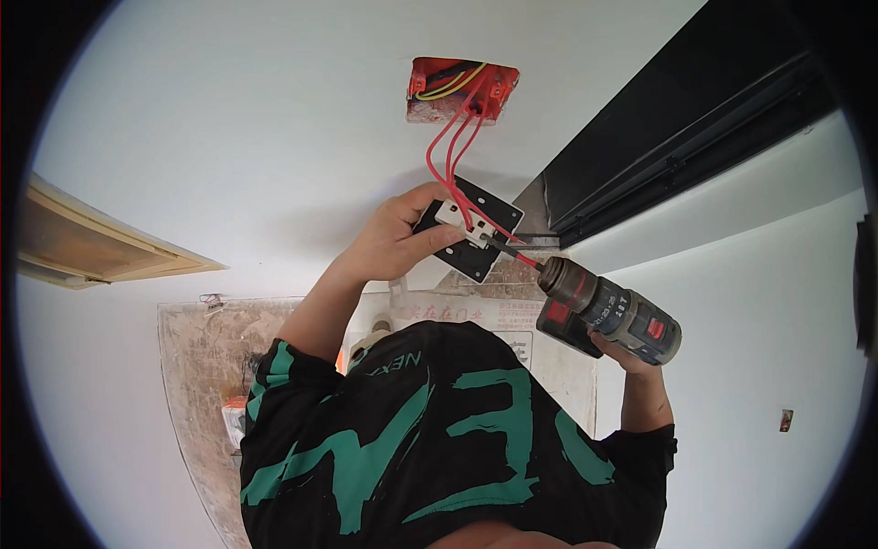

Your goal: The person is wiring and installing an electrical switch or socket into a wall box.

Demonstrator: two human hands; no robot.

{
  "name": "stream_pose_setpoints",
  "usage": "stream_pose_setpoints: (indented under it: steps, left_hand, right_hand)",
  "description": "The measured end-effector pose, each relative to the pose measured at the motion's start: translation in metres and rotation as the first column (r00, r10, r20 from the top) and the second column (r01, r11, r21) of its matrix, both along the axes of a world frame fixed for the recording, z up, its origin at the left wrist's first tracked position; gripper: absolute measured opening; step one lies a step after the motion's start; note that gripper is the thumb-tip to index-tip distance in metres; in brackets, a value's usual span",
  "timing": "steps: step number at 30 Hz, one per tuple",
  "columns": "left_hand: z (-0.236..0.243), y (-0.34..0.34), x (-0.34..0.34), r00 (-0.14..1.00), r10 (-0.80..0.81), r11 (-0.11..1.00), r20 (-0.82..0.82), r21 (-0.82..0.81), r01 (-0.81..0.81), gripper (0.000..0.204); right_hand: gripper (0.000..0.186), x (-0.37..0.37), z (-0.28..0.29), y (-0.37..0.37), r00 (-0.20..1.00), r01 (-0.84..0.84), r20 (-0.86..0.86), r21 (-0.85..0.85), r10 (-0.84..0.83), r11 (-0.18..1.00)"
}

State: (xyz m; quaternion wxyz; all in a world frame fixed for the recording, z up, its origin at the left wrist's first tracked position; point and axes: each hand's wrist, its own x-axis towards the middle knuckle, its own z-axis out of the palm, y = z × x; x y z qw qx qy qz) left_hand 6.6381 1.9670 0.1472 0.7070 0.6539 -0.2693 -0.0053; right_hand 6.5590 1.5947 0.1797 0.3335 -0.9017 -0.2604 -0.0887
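Note:
My left hand (402, 233) is closed on the edge of a black wall switch (466, 261), its back with the white terminal block (465, 220) turned toward me. Red wires (451, 151) hang from a red wall box (463, 91) and run down to the terminals. At least one red wire enters the block; one end sticks out past the plate's lower right. In my right hand (629, 352) is a cordless drill (613, 311), held level, its long bit (514, 253) reaching the terminal block. Most of my right fingers are hidden behind the drill.
Yellow and black wires sit inside the wall box. A black frame (677, 137) runs along the upper right. At the left juts a yellowish framed panel (101, 238). Printed sheeting (457, 311) covers part of the floor, with a white-and-orange object (234, 421) lying at lower left.

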Motion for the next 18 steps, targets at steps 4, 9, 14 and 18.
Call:
stream_pose_setpoints:
  steps: [4, 9, 14, 18]
  left_hand:
    - [-0.002, -0.002, -0.004, 0.998, 0.020, 0.997, -0.064, -0.079, -0.026, 0.032]
    - [0.000, 0.004, -0.010, 0.991, 0.060, 0.996, -0.117, -0.058, -0.067, 0.038]
    - [-0.007, 0.014, -0.015, 0.973, 0.205, 0.973, -0.107, 0.124, -0.192, 0.034]
    - [-0.003, 0.025, -0.010, 0.949, 0.315, 0.888, -0.002, 0.354, -0.294, 0.027]
  right_hand:
    - [0.029, -0.018, 0.000, -0.003, 0.988, -0.029, -0.153, 0.061, 0.038, 0.998]
    - [0.026, -0.017, 0.042, 0.053, 0.789, -0.342, -0.396, 0.352, 0.470, 0.871]
    - [0.038, -0.006, 0.008, 0.145, 0.628, -0.631, -0.191, 0.442, 0.754, 0.637]
    - [0.036, -0.026, -0.022, 0.220, 0.639, -0.670, -0.086, 0.427, 0.764, 0.608]
